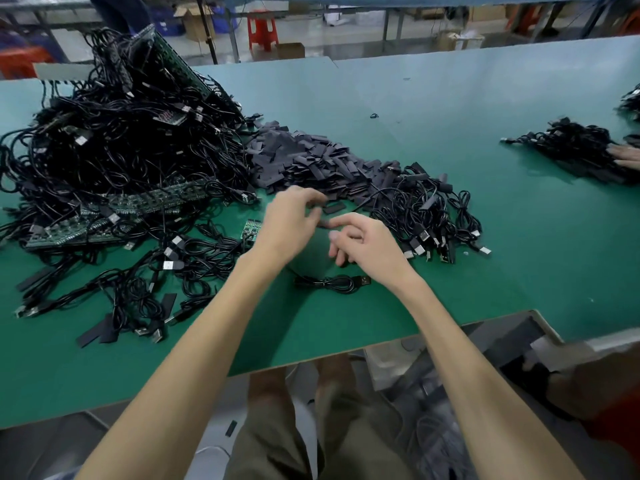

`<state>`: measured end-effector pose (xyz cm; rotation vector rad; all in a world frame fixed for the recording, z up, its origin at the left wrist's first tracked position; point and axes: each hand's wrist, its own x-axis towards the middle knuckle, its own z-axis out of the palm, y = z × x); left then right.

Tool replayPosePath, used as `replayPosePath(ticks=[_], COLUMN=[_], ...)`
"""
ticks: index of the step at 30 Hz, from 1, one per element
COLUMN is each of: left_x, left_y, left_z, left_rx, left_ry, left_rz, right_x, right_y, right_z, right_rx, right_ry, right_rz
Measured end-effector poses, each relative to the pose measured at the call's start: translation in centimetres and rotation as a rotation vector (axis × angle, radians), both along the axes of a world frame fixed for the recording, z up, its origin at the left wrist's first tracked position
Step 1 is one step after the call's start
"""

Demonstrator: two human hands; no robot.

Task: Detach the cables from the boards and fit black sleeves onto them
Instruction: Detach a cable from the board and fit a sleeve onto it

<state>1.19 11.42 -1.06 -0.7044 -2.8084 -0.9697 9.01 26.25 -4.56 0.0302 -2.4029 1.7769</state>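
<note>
- Both hands are up over the green counter (450,133), on the near side of the sleeve heap (311,161) and almost touching each other.
- On the right hand (367,247), the grip is pinching one small black sleeve (324,223) between index finger and thumb. Its other fingers are curled under, and the sleeve sits in the gap between the two hands.
- The left hand (289,225) has its fingers curled, tips close to that same sleeve. It's smeared with blur, so I can't tell whether its grip is pinching anything.
- Nearer than the heap, just below the hands, one coiled USB cable (332,282) lies flat on the counter by the right wrist.
- At the heap's near-left corner, a small green board (251,232) lies just beside the left hand.
- Left of the heap and touching it, there's a big tangle of cables (114,143), with long green boards (145,202) buried in it.
- Right of the heap and running into it, a lower pile of loose cables (429,213) fans its USB plugs toward the near edge.
- Well to the right of the heap, another person's hand (627,157) rests on a separate cable bundle (571,143).
- Beyond the heap, past the counter's far edge, a red stool (263,29) stands on the floor.
</note>
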Motion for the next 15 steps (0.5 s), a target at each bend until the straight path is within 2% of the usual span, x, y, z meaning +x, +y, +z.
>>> replayPosePath(ticks=[3, 7, 9, 11, 15], left_x=[-1.2, -1.2, -0.8, -0.3, 0.5], left_y=[-3.4, -5.9, -6.1, -5.8, -4.8], left_z=[-0.2, -0.2, -0.1, 0.0, 0.1], left_rx=[-0.251, -0.252, -0.188, -0.04, 0.134], left_ry=[-0.025, -0.149, -0.153, -0.162, -0.165], left_rz=[0.216, 0.233, 0.195, 0.15, 0.035], right_x=[0.1, 0.1, 0.1, 0.1, -0.1], right_y=[0.1, 0.2, 0.2, 0.3, 0.4], right_z=[0.1, 0.2, 0.1, 0.0, -0.2], right_rx=[-0.001, 0.023, 0.019, 0.013, 0.097], right_ry=[0.006, 0.005, -0.001, -0.006, -0.003], right_rz=[0.017, 0.015, 0.009, 0.0, 0.006])
